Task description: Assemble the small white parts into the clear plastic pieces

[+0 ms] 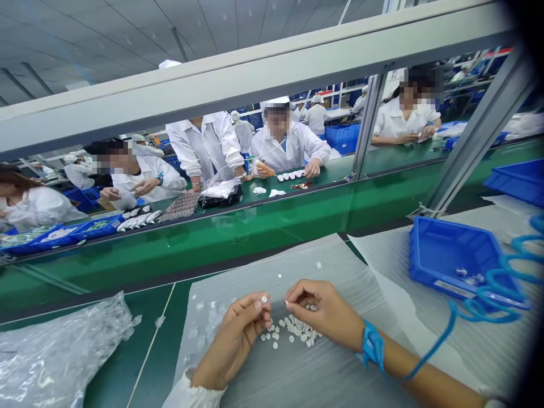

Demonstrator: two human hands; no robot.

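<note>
My left hand (242,331) is closed, pinching a small round white piece (264,300) upright between thumb and fingertips. Facing it, a short gap away, my right hand (321,309) has thumb and forefinger pressed together on a tiny pale thing, too small to name. A blue band (373,344) circles my right wrist. Beneath the hands lies a loose pile of small white discs (300,330), partly covered by the right hand. Small clear plastic pieces (208,320) are scattered left of my left hand. Everything here rests on a translucent foam sheet (340,269).
A blue bin (450,255) with a few small pieces stands at right, beside a coiled blue cord (495,283). A clear plastic bag (59,360) lies at left. Beyond the green conveyor belt (238,226), several co-workers in white sit or stand. A metal post (369,124) rises ahead.
</note>
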